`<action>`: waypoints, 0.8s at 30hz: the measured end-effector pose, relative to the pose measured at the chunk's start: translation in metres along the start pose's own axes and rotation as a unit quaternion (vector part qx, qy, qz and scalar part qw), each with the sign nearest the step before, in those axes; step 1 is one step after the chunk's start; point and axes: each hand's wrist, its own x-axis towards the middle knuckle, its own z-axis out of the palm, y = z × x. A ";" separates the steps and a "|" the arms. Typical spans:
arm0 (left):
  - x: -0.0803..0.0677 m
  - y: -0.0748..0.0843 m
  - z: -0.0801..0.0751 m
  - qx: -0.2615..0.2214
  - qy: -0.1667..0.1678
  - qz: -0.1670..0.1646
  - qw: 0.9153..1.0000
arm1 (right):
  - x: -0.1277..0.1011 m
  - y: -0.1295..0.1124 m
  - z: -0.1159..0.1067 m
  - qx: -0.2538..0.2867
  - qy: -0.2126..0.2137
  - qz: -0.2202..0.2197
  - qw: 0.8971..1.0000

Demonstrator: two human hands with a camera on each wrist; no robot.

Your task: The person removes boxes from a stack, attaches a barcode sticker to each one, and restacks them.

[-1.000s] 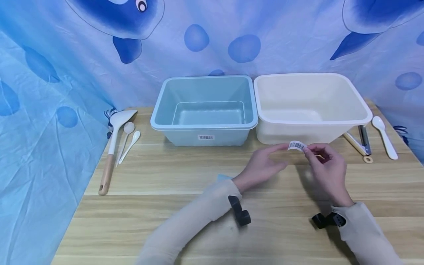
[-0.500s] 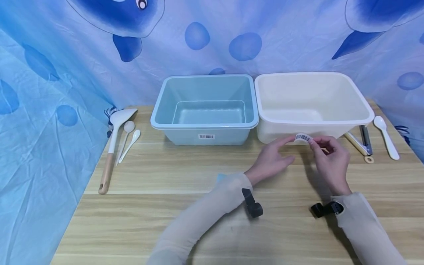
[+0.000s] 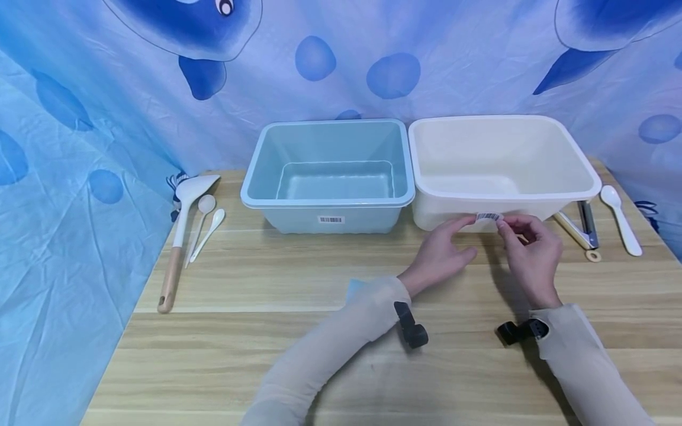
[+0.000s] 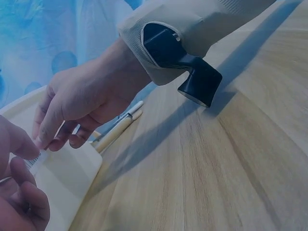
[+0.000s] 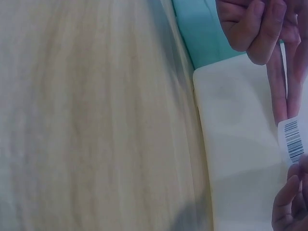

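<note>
Both hands are pinching a barcode sticker against the cream bin's front wall: the left hand is gripping its left end, the right hand its right end, above the table.

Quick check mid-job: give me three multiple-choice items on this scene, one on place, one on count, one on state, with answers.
1. Where is the barcode label?
A. at the white bin's front wall
B. inside the blue bin
C. flat on the table

2. How many bins stand on the table?
A. one
B. two
C. three

3. What is in the white bin?
A. spoons
B. tongs
C. nothing visible

Answers: 1 A, the left hand and right hand pinch it against that wall. 2 B, the blue bin and the white one stand side by side. 3 C, its inside shows bare.
</note>
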 end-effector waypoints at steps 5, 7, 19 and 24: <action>0.001 -0.001 0.001 0.008 0.007 0.003 1.000 | 0.001 -0.001 0.000 0.010 0.001 0.006 1.000; 0.000 -0.001 0.001 0.010 0.009 0.003 1.000 | 0.000 0.000 -0.001 0.005 0.000 0.007 1.000; -0.002 -0.002 0.002 -0.009 0.019 -0.006 1.000 | -0.003 -0.001 -0.006 -0.052 -0.008 0.011 0.999; -0.002 -0.002 0.003 -0.008 0.042 0.005 0.999 | -0.002 0.000 -0.006 -0.008 -0.005 0.008 1.000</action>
